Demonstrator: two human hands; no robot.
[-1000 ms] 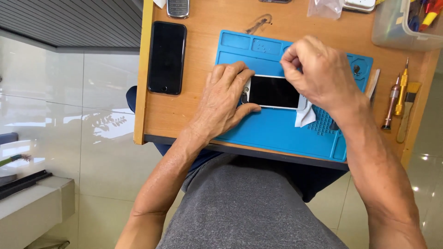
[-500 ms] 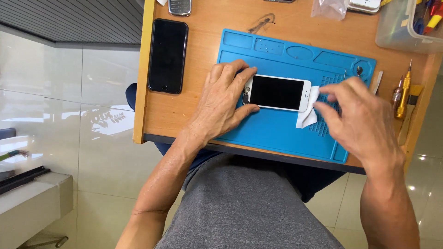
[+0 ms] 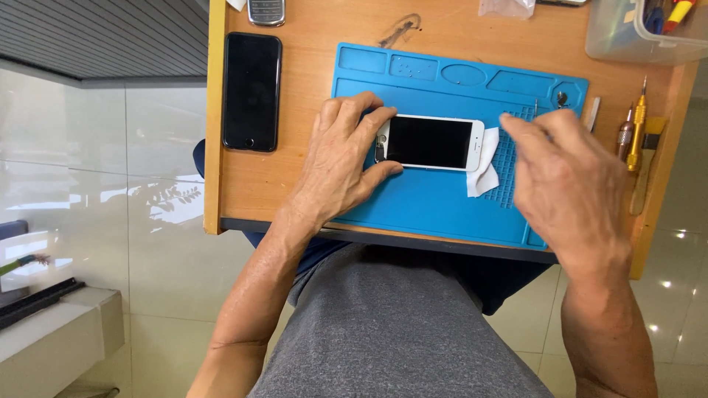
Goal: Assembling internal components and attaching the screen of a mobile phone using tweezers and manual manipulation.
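A white smartphone (image 3: 431, 142) with a dark screen lies flat on a blue work mat (image 3: 435, 206). My left hand (image 3: 341, 158) grips the phone's left end, thumb below and fingers above it. A crumpled white tissue (image 3: 484, 163) lies at the phone's right end, partly under it. My right hand (image 3: 566, 177) hovers over the mat's right side, just right of the tissue, fingers loosely curled and holding nothing that I can see.
A black phone (image 3: 251, 90) lies on the wooden table (image 3: 295, 184) to the left. Screwdrivers and small tools (image 3: 636, 136) rest at the right edge. A clear plastic box (image 3: 634, 33) stands top right. A keypad handset (image 3: 265, 10) lies at top.
My right hand left the phone's top, swept right and down past the tissue, and now hovers over the mat's right side. The tissue stays by the phone. My left hand keeps its hold.
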